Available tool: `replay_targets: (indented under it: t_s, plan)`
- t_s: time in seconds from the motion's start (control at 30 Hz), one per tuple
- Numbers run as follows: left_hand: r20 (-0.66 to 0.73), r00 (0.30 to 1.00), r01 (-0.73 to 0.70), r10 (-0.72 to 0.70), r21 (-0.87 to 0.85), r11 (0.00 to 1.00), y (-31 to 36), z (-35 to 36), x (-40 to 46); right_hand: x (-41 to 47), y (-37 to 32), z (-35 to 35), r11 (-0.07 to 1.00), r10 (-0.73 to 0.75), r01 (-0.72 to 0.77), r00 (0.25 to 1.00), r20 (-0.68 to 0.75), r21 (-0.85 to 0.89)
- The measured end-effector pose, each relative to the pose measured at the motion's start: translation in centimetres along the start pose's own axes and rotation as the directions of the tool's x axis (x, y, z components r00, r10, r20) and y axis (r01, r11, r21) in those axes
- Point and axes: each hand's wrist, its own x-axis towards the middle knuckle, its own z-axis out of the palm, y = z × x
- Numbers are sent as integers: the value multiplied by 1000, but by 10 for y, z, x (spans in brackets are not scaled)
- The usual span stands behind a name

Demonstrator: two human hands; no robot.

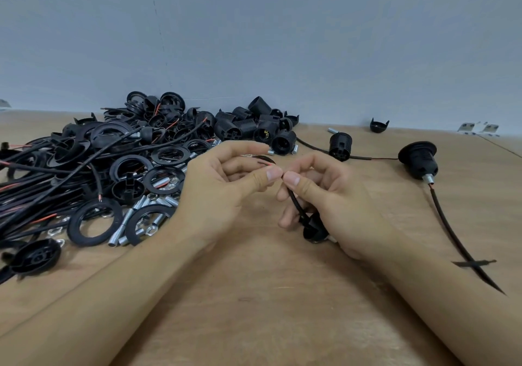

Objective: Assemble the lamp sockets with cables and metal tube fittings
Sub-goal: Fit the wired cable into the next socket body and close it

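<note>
Right hand pinched black cable above wooden table, socket cap under its curled fingers. Left hand pinched the cable's red wire end. Beyond lay loose rings, tubes, sockets.

Two bare forearms, left hand, right hand (no sleeves, rings or watch); short trimmed nails

Just a light wooden bench against a plain grey-blue wall, with some small metal brackets far right.
</note>
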Motion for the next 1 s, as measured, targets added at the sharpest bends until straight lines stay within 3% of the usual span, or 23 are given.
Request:
replay_targets:
  t_s: [0.23, 0.33, 0.4, 0.47, 0.53, 0.63, 0.7, 0.77, 0.93, 1.0]
  plan:
    - [-2, 1000, -6, 7, 158, 987, -1, 2, -1, 3, 1, 0, 995, 53, -46, 995, -81, 85]
    - [20, 999, -33, 29, 243, 970, 4, -5, 5, 5, 4, -2, 1000, -1, 2, 993, -120, 9]
    - [-44, 993, -86, 114, 410, 908, 6, -13, 24, 6, 4, -2, 1000, -20, 19, 991, -134, -13]
    - [-45, 984, -98, 174, 676, 730, 6, -17, 56, 6, 4, -2, 1000, -6, 6, 994, -108, 3]
    - [48, 991, -103, 126, 874, 475, -1, -20, 91, 5, 3, -1, 1000, 12, -12, 997, -70, -3]
    - [113, 991, -106, -76, 990, 92, -17, -25, 124, 4, 1, 0, 999, 35, -35, 998, -52, 15]
    - [104, 992, -109, -75, 992, -70, -24, -29, 132, 4, 0, 0, 997, 63, -61, 997, -46, 40]
    - [98, 995, -99, -27, 994, -55, -25, -30, 135, 4, -1, 0, 995, 81, -79, 996, -41, 64]
    - [117, 987, -137, 113, 973, 188, -17, -28, 127, 2, -3, 0, 998, 4, -4, 1000, 6, 61]
    - [116, 968, -188, 223, 924, 333, -7, -24, 115, 2, -5, 1, 998, 4, -6, 1000, 15, 70]
